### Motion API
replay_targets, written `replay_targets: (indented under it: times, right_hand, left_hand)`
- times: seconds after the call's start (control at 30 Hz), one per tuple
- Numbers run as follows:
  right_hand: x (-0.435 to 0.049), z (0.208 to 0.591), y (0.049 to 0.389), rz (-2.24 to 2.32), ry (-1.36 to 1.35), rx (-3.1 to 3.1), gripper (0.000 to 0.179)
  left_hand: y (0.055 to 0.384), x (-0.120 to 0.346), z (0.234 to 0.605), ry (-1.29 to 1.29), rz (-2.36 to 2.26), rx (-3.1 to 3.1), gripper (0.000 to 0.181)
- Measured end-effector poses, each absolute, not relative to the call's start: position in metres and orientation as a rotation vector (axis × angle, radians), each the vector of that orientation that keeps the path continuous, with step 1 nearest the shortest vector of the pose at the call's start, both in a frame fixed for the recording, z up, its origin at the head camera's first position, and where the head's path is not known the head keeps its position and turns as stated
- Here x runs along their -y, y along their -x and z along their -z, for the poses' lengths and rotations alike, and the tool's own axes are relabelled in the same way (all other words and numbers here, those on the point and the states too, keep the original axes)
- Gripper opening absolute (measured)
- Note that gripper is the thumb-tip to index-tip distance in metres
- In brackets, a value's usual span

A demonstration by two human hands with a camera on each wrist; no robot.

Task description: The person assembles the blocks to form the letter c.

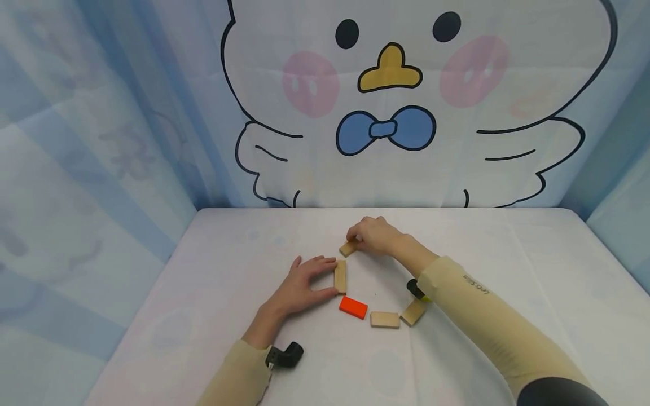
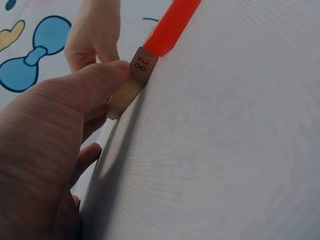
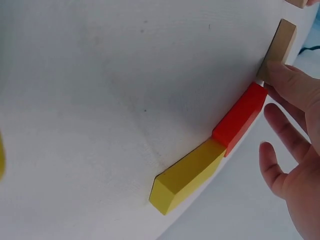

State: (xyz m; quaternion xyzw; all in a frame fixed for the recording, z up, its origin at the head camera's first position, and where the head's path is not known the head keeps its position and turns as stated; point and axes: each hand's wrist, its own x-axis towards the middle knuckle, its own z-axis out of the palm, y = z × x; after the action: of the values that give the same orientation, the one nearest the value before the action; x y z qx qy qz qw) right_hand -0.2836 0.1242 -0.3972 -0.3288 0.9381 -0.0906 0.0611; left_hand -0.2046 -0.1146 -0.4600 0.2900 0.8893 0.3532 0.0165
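My left hand (image 1: 307,285) holds a plain wooden block (image 1: 340,277) between thumb and fingers on the white table. The left wrist view shows "28" on the end of that block (image 2: 140,66), beside the thumb. Farther back, my right hand (image 1: 374,235) grips another wooden block (image 1: 348,248) by one end, its fingers hiding the rest. A red block (image 1: 353,307) lies just in front of the left hand's block, at an angle. In the right wrist view, the left hand (image 3: 300,130) touches its block (image 3: 279,50); the red block (image 3: 240,117) adjoins it.
Two more wooden blocks lie right of the red one: one crosswise (image 1: 384,320), one slanted (image 1: 413,312) under the right forearm. A block (image 3: 187,175) touching the red one looks yellow in the right wrist view. A printed cloth (image 1: 386,169) hangs behind the table (image 1: 244,242).
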Motion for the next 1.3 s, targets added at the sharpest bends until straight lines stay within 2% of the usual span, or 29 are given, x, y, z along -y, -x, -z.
replay_targets:
  times: [0.17, 0.47, 0.83, 1.3]
  right_hand:
    - [-0.133, 0.393, 0.285, 0.400, 0.948, -2.807, 0.028]
    - [-0.167, 0.389, 0.290, 0.432, 0.632, -2.831, 0.039]
    - [-0.172, 0.399, 0.287, 0.309, 0.668, -2.845, 0.028]
    - [-0.188, 0.400, 0.280, 0.361, 0.552, -2.838, 0.037]
  left_hand:
    - [0.205, 0.114, 0.461, -0.903, -1.089, -2.756, 0.057]
    - [0.206, 0.116, 0.460, -0.877, -1.064, -2.770, 0.057]
    - [0.205, 0.114, 0.461, -0.873, -1.090, -2.757, 0.057]
    - [0.204, 0.114, 0.462, -0.869, -1.078, -2.765, 0.058]
